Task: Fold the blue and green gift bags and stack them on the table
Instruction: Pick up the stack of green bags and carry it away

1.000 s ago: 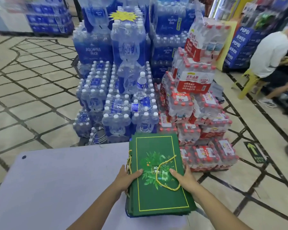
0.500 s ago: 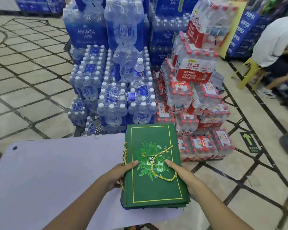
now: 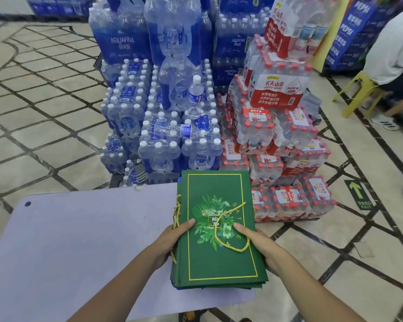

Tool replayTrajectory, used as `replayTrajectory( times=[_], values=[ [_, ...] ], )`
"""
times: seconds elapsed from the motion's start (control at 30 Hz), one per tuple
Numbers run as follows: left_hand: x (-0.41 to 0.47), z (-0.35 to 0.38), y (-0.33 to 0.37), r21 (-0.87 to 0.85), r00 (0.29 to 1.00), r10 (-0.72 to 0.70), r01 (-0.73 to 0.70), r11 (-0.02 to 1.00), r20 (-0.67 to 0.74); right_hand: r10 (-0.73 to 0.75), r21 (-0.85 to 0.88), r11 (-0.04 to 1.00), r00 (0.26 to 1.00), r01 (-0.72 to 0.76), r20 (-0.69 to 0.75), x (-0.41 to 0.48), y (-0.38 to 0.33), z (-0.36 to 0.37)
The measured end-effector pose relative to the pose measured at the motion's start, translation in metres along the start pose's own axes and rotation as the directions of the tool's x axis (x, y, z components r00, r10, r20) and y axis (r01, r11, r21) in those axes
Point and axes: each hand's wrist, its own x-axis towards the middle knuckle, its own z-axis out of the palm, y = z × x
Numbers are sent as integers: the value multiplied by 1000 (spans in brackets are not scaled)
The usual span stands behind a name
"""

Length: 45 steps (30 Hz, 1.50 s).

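Note:
A stack of flat folded gift bags (image 3: 219, 259) lies at the right end of the pale table (image 3: 84, 240). The top bag is dark green with a gold border, a leaf print and gold cord handles; a sliver of blue shows at the stack's lower left edge. My left hand (image 3: 172, 240) grips the stack's left side, thumb on top, fingers underneath. My right hand (image 3: 258, 245) grips the right side the same way, its thumb near the looped cord. The bags below the top one are mostly hidden.
Shrink-wrapped packs of water bottles (image 3: 163, 117) with blue labels and red-capped packs (image 3: 279, 140) are piled on the tiled floor right behind the table. A person in a white shirt (image 3: 391, 47) sits on a yellow stool (image 3: 358, 94) at the far right.
The view has tilted down a little and the stack sits slightly lower and nearer me. Both hands keep the same grip on its sides.

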Motion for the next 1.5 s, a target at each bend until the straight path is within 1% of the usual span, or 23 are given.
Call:
replayTrajectory(
  times=[0.27,0.43,0.53,0.63,0.73,0.8,0.93,1.03,1.13,1.27,1.33,1.5],
  values=[
    [2,-7,-1,35,999,-35,35,999,-1,6,12,1000,1000,-6,2,3,0,1],
    [-1,-5,3,14,1000,-6,6,1000,-2,11,15,1000,1000,-11,7,6,3,-5],
    [2,-10,0,-38,1000,-2,2,999,10,14,14,1000,1000,-14,11,7,2,-4],
    [5,-12,-5,-95,999,-32,30,995,-22,18,6,1000,1000,-18,14,6,1,-3],
    [1,-9,3,-35,998,-56,57,998,41,19,20,1000,1000,-19,3,5,1,-4],
    [0,-8,8,3,996,-81,81,997,42,22,28,999,1000,-22,-3,3,0,-4],
    [2,-5,10,-108,996,-71,76,991,50,73,29,997,997,-74,7,1,-5,-3],
    [1,0,8,-188,997,-63,70,980,47,121,2,993,992,-121,42,-2,-13,-3],
    [-4,6,6,-227,999,-40,42,973,15,147,-5,989,987,-147,63,-7,-22,-4],
    [-7,13,1,-290,1000,-4,11,957,23,170,-5,985,983,-170,62,-11,-23,-10],
    [-7,17,-2,-301,999,-2,14,954,41,179,5,984,982,-180,55,-14,-21,-17],
    [-4,38,-7,-246,996,23,-2,969,83,208,43,977,978,-208,5,-20,-12,-39]
  ],
)
